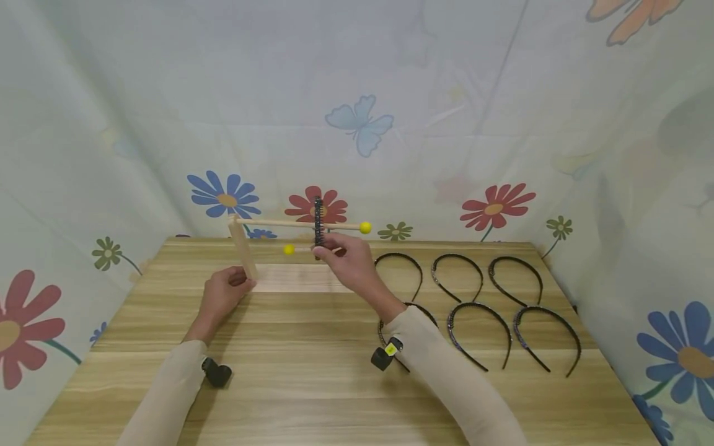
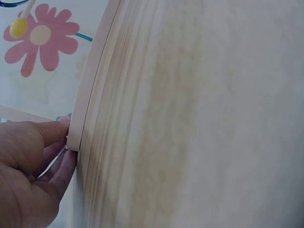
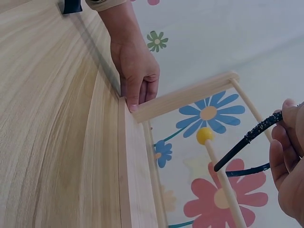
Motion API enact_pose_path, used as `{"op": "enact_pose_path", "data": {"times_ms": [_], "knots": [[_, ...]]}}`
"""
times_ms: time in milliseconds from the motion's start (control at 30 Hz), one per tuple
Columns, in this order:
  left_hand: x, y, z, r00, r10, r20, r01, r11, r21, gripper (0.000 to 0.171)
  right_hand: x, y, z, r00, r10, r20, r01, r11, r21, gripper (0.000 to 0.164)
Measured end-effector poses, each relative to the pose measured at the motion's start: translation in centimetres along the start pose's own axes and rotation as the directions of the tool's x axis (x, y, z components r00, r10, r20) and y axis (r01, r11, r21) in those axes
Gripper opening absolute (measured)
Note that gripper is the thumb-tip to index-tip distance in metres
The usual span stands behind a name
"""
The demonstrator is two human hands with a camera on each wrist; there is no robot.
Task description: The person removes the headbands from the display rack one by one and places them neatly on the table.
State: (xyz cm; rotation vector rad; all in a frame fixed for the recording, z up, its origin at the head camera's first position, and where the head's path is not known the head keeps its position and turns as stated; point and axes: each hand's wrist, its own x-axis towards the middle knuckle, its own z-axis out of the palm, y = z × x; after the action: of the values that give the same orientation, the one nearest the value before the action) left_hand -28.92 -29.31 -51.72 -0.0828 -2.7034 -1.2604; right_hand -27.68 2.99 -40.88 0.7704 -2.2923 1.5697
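My right hand (image 1: 351,260) pinches a black, beaded headband (image 1: 318,217) near its lower part. The headband is upright and crosses the upper rod (image 1: 279,222) of a wooden rack, short of the yellow ball (image 1: 365,227) at its tip. In the right wrist view, the headband's legs cross the lower rod (image 3: 223,180), close to its yellow ball (image 3: 205,136). My left hand (image 1: 223,291) grips the end of the rack's base board (image 2: 78,123) between thumb and fingers, beside the foot of the post (image 1: 242,248). The base's right part is hidden behind my right hand.
Several more black headbands (image 1: 480,305) lie in two rows on the right of the wood-grain table (image 1: 290,371). My right forearm passes over the nearest one. A flowered cloth (image 1: 446,124) hangs behind the table and along both sides.
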Motion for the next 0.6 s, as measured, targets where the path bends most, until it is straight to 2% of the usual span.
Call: {"op": "enact_pose_path", "data": {"times_ms": [200, 600], "knots": [[0.0, 0.0, 0.0, 1.0, 0.001, 0.001, -0.001, 1.0, 0.002, 0.042, -0.2, -0.2, -0.7, 0.999, -0.036, -0.035, 0.035, 0.999, -0.017, 0.018], [0.0, -0.2, 0.1, 1.0, 0.006, -0.008, -0.006, 1.0, 0.009, 0.042, -0.5, -0.8, -2.7, 0.998, -0.029, -0.058, 0.028, 0.999, -0.016, 0.02]]}}
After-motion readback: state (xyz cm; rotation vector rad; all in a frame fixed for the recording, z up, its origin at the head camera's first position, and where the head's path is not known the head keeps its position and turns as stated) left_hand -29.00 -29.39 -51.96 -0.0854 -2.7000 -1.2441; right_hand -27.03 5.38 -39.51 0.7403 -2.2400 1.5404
